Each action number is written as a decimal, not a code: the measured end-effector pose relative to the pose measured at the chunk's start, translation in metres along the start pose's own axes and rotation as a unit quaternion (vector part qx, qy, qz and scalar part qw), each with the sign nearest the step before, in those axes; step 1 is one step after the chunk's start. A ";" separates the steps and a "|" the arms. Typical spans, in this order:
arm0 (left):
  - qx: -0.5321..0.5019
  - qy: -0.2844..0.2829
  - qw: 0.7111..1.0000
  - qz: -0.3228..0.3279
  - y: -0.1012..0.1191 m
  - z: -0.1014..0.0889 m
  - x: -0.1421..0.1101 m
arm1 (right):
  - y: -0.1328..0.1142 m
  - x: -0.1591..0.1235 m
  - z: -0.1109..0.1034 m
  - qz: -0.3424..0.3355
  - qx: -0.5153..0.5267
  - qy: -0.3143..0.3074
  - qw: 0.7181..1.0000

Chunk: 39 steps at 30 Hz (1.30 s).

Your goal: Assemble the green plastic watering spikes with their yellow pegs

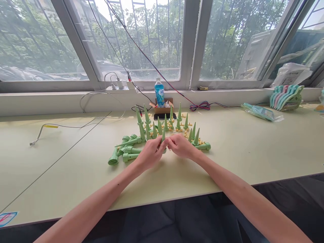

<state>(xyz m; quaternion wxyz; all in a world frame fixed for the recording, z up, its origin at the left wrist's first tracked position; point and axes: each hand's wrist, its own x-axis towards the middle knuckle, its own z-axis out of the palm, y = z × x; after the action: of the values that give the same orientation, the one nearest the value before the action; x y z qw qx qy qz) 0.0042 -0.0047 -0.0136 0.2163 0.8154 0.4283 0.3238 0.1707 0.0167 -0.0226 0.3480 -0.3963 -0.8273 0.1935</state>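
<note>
My left hand [151, 153] and my right hand [181, 146] meet over the middle of the pale green table [240, 148]. Both are closed around one green cone spike [163, 135], whose tip sticks up between them. The fingertips of my right hand pinch at the spike's side; any small part held there is hidden. Behind the hands stand several upright green spikes [179, 116]. Small yellow pieces [180, 130] lie scattered among them. To the left lie several green spikes on their sides [128, 150].
A blue-labelled bottle [159, 92] stands by a small cardboard box [163, 108] and a dark phone [164, 115]. Cables [199, 106] run along the sill. A bagged green item [260, 112] and stacked pastel hangers [286, 97] lie far right. A loose cable [43, 130] lies left.
</note>
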 end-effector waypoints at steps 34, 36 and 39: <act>0.141 -0.032 0.988 0.047 0.002 0.002 -0.002 | 0.006 -0.003 -0.005 0.040 -0.103 -0.106 0.988; 0.146 -0.032 0.988 0.048 0.002 0.002 -0.002 | 0.008 -0.003 -0.005 0.040 -0.101 -0.106 0.988; 0.154 -0.035 0.986 0.049 0.003 0.001 -0.002 | 0.009 -0.003 -0.004 0.042 -0.097 -0.110 0.988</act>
<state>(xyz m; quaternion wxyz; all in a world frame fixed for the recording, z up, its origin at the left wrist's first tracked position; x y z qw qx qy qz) 0.0053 -0.0079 -0.0130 0.0870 0.8699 0.4248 0.2351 0.1796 0.0201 -0.0259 0.2064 -0.4390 -0.8579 0.1692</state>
